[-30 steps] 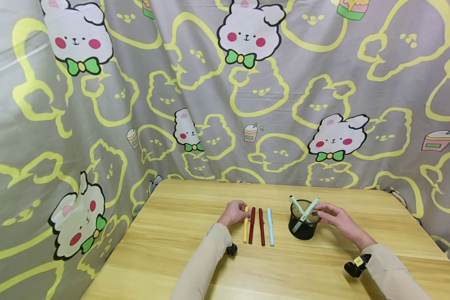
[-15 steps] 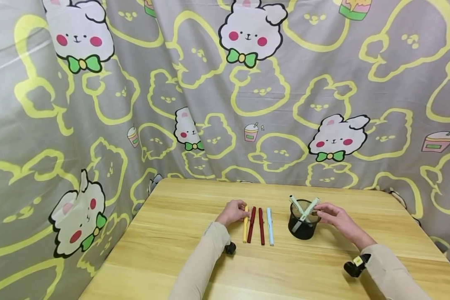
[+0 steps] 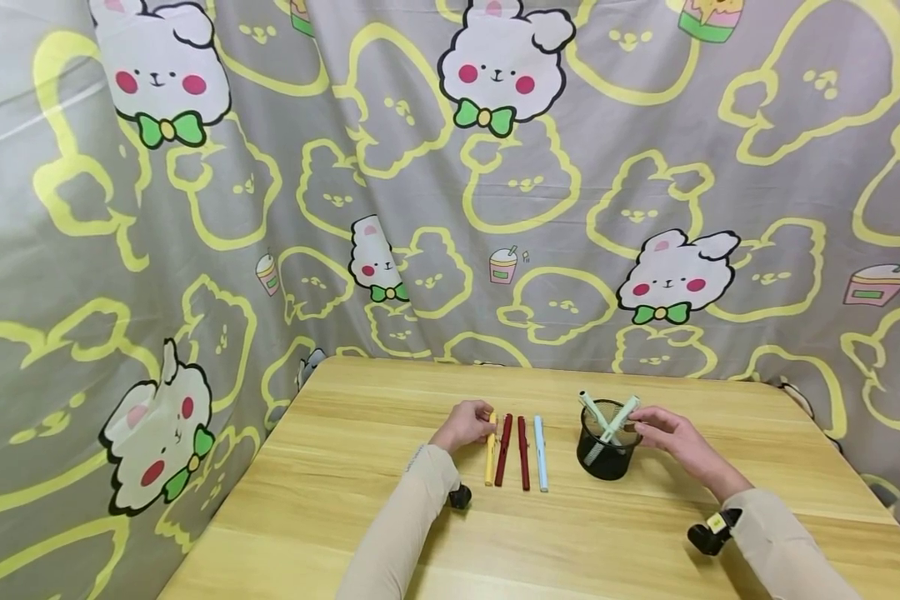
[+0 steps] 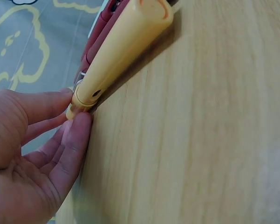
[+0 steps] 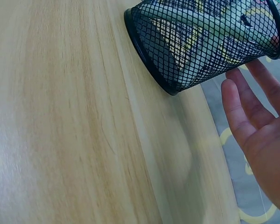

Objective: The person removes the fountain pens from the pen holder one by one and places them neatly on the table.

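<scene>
In the head view my left hand pinches the upper part of a yellow pen lying on the table; the left wrist view shows thumb and fingertips on the pen. Beside it lie a dark red pen, a second dark red pen and a light blue pen, roughly parallel. A black mesh pen holder stands upright with pale green pens leaning in it. My right hand is at the holder's right rim, fingers loosely extended; whether they press on it is unclear.
The wooden table ends at a grey patterned curtain behind and at the left. A black wrist camera sits on the left sleeve, another wrist camera on the right.
The dark red pen nearest the yellow one has turned slightly, its lower end shifting left. My left hand has edged left with the yellow pen. The right hand has stayed at the holder.
</scene>
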A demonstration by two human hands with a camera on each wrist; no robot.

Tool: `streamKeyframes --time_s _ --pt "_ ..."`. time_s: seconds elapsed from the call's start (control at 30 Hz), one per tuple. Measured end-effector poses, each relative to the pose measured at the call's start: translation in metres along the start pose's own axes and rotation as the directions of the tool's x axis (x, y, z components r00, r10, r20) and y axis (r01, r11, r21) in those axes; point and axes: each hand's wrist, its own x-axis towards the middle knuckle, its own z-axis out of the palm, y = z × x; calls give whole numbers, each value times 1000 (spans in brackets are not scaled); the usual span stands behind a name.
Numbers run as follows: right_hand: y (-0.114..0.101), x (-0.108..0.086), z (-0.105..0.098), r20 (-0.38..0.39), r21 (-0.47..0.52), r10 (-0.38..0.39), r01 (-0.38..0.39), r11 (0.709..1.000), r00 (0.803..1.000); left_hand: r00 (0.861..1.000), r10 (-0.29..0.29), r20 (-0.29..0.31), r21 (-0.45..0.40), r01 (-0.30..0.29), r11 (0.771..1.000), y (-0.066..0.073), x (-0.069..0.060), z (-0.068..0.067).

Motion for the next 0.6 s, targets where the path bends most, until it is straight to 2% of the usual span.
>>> streamKeyframes --time_s 0.6 --pt "-4 0 3 7 19 -14 14 1000 1000 999 2 -49 10 -1 1000 0 -4 4"
